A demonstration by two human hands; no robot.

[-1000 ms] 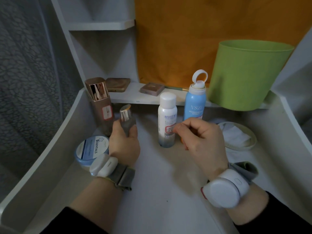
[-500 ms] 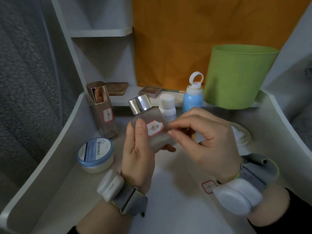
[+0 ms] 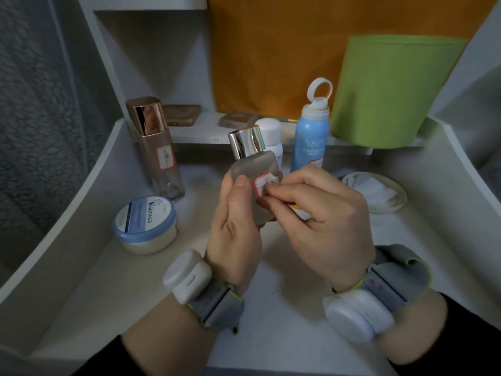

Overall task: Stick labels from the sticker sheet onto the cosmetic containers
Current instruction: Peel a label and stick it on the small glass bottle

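Observation:
My left hand [image 3: 234,234] grips a small frosted grey bottle [image 3: 250,165] with a silver cap, held tilted above the white desk [image 3: 271,308]. A red-bordered label [image 3: 264,181] sits on the bottle's front. My right hand [image 3: 322,221] has its curled thumb and forefinger pinching at the label's lower right edge. Red-bordered labels also show on the tall bottle with a rose-gold cap [image 3: 160,156] and on the blue spray can [image 3: 309,142]. A white bottle [image 3: 269,130] stands partly hidden behind the held one. The sticker sheet is not visible.
A blue-lidded cream jar [image 3: 145,223] sits at the left. A green bin [image 3: 387,90] stands at the back right, with a shallow dish [image 3: 398,204] holding a white pad in front of it. Two compacts [image 3: 181,114] lie on the low back shelf. Raised desk walls curve up on both sides.
My left hand lifted the grey bottle from the desk towards me and turned its labelled face up. My right hand left the white bottle and closed its fingertips onto the grey bottle's label.

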